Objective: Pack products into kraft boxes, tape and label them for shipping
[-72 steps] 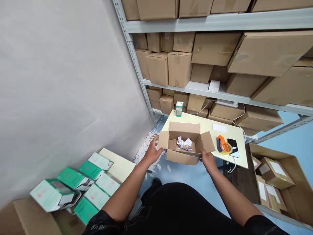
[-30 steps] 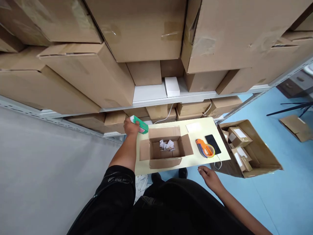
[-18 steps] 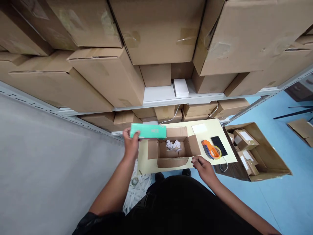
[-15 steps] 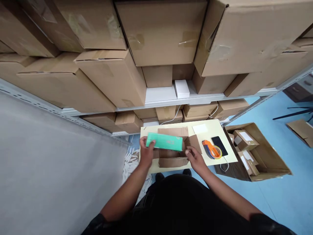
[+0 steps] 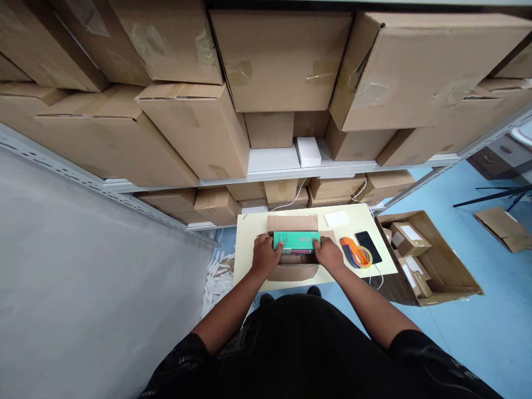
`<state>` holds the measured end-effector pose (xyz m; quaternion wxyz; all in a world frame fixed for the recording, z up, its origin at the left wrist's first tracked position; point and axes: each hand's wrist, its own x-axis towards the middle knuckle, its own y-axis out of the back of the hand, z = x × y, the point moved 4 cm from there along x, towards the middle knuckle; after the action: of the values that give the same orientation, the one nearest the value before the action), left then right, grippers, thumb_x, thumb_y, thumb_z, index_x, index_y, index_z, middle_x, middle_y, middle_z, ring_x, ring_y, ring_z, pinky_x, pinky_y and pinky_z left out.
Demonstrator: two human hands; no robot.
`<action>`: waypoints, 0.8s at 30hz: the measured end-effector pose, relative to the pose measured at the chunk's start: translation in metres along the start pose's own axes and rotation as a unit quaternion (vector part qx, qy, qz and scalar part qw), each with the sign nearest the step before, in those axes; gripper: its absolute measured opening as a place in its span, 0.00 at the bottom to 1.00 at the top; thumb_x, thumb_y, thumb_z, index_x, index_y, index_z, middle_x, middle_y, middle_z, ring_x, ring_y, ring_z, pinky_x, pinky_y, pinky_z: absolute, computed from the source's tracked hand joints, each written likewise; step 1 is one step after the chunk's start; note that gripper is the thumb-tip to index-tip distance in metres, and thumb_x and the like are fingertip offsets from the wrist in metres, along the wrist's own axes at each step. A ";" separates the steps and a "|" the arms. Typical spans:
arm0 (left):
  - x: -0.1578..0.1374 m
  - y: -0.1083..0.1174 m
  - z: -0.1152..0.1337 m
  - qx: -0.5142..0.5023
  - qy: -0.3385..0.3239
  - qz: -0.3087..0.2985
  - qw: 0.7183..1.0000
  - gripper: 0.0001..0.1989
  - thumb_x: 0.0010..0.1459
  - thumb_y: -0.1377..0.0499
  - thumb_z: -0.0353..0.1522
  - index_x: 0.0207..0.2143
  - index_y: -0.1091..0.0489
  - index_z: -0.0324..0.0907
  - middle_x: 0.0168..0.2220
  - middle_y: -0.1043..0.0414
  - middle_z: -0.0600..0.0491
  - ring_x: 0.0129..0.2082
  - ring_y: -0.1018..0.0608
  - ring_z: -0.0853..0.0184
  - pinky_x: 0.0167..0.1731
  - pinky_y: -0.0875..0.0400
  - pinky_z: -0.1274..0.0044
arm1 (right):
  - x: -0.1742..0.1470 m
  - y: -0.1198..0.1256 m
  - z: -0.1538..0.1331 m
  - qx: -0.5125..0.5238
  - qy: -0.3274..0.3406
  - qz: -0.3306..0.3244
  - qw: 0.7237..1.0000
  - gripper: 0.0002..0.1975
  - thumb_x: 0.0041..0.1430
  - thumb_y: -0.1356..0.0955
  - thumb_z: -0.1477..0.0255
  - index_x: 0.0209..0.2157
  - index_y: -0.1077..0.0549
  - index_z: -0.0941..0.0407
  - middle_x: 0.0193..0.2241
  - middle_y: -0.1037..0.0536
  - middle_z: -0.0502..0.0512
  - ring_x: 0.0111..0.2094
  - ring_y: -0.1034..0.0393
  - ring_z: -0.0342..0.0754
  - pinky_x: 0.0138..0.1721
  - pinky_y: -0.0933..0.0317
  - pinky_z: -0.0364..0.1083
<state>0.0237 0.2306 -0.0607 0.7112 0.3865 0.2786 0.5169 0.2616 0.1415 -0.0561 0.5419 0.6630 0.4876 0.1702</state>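
A green box [image 5: 296, 240] lies lengthwise at the mouth of an open cardboard carton [image 5: 293, 271], towards its far side. My left hand [image 5: 266, 256] is closed on the green box's left end, the thumb on its near edge. At the right end, my right hand [image 5: 328, 253] grips the same box, thumb on top. Below the green box's near edge shows a purplish strip; I cannot tell whether it belongs to that box. The carton's far flap [image 5: 292, 223] stands folded outward, and my hands partly cover its side flaps.
On the pale table [image 5: 249, 221] to the right lie an orange tape dispenser [image 5: 353, 252], a black phone [image 5: 369, 247] and a white card [image 5: 337, 218]. A large carton [image 5: 449, 271] holding several small boxes stands beside the table. Shelves [image 5: 233, 181] loaded with cardboard boxes rise ahead.
The green box has moved right and down into the carton's opening and is now level. My right hand, earlier apart from it, has taken hold of its right end.
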 end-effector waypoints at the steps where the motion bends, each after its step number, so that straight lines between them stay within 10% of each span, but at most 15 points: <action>1: 0.000 -0.002 -0.001 0.009 -0.004 0.002 1.000 0.14 0.61 0.37 0.42 0.39 0.24 0.41 0.50 0.29 0.40 0.55 0.29 0.49 0.60 0.35 0.60 | 0.001 -0.003 -0.001 -0.018 0.000 -0.003 1.000 0.19 0.73 0.42 0.59 0.48 0.28 0.57 0.48 0.22 0.64 0.46 0.25 0.56 0.42 0.40 0.48; 11: -0.017 -0.020 -0.019 0.003 0.002 -0.007 1.000 0.30 0.52 0.32 0.31 0.59 0.30 0.45 0.65 0.38 0.41 0.63 0.33 0.47 0.62 0.35 0.57 | -0.038 -0.012 0.050 -0.026 0.054 0.090 0.994 0.12 0.67 0.35 0.61 0.44 0.31 0.55 0.44 0.25 0.62 0.47 0.29 0.57 0.43 0.40 0.49; 18: -0.024 -0.028 -0.037 -0.120 0.064 -0.007 0.991 0.39 0.57 0.37 0.31 0.69 0.45 0.42 0.68 0.41 0.40 0.64 0.29 0.55 0.60 0.30 0.66 | -0.053 -0.052 0.089 0.160 -0.112 0.035 0.980 0.23 0.60 0.34 0.46 0.39 0.32 0.53 0.36 0.23 0.56 0.37 0.26 0.55 0.38 0.37 0.48; 24: -0.042 -0.048 -0.052 -0.154 0.195 -0.168 0.954 0.37 0.59 0.40 0.34 0.70 0.44 0.44 0.60 0.25 0.41 0.59 0.22 0.50 0.56 0.29 0.64 | -0.025 -0.041 0.074 0.085 -0.134 -0.072 0.985 0.26 0.65 0.40 0.49 0.43 0.26 0.57 0.44 0.19 0.68 0.46 0.23 0.61 0.44 0.35 0.52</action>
<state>-0.0063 0.1960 -0.1295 0.7707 0.1110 0.3899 0.4917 0.2869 0.0772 -0.1106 0.5549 0.6868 0.4695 -0.0016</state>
